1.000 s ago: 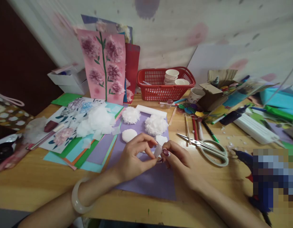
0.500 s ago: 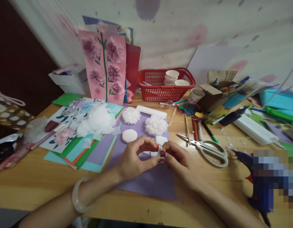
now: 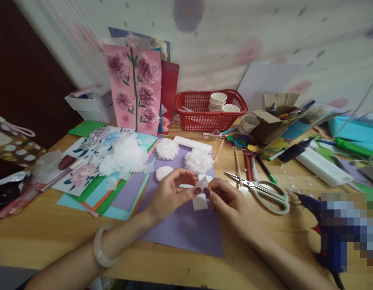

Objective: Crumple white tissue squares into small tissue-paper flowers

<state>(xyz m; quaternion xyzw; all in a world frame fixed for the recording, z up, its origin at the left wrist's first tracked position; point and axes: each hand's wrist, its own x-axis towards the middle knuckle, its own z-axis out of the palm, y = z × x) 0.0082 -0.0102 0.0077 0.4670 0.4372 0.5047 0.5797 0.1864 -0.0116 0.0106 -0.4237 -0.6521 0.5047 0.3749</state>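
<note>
My left hand [image 3: 179, 191] and my right hand [image 3: 227, 197] meet over a purple sheet [image 3: 180, 229]. Between their fingertips they pinch a small white paper piece [image 3: 202, 182]. Just below it lies a white paper square [image 3: 200, 202] on the sheet. Past my left fingers is a round white disc [image 3: 164, 173], partly covered by that hand. Farther back sit a ruffled white paper flower [image 3: 167, 149] and a second white paper flower [image 3: 199, 160]. Behind them rests a white paper roll [image 3: 193, 143].
Scissors [image 3: 259, 191] lie right of my right hand, near a blue glue gun [image 3: 313, 209], partly blurred out. A red basket [image 3: 210, 121] with paper cups stands behind. Left are coloured sheets [image 3: 114, 201] under white tissue [image 3: 126, 155]. A pink flower picture [image 3: 123, 84] leans on the wall.
My fingertips have shifted slightly, and the white paper piece now shows more above them. The white square beneath is more exposed. The whole view has tilted a little.
</note>
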